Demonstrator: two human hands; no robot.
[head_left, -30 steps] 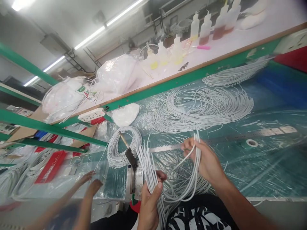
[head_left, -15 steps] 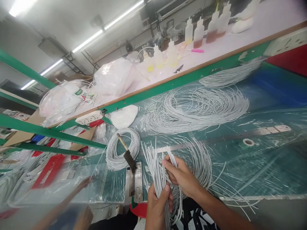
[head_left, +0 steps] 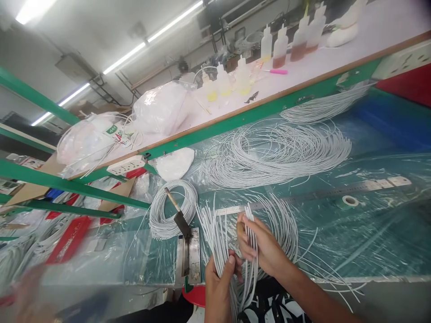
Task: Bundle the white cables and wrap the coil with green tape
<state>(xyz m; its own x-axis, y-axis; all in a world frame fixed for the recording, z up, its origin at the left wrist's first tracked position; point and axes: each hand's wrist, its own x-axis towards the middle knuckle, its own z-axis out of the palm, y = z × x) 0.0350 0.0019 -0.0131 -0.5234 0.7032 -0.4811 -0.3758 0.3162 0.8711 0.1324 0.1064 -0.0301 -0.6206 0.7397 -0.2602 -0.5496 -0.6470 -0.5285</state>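
My left hand [head_left: 222, 273] is closed round a thick bundle of white cables [head_left: 215, 242], whose cut ends fan upward. Just to its right, my right hand [head_left: 257, 244] grips a smaller bunch of white cables [head_left: 251, 269], with their tips poking out above my fingers. Both bunches run down toward my lap. Behind my right hand, more cables of the same kind [head_left: 284, 224] lie bent in a curve on the bench. A steel ruler [head_left: 232, 209] lies flat beyond my hands.
A cutter with an upright handle [head_left: 188, 255] stands left of my hands, before a cable coil [head_left: 156, 224]. A large loose coil [head_left: 286, 166] lies behind. A tape roll [head_left: 350, 202] sits right. Squeeze bottles [head_left: 279, 47] stand on the shelf [head_left: 303, 80]. A co-worker's blurred arm [head_left: 32, 291] is far left.
My right hand has moved slightly right, drawing its smaller bunch apart from the bundle in my left hand. The co-worker's arm has swung to the left, away from the cutter.
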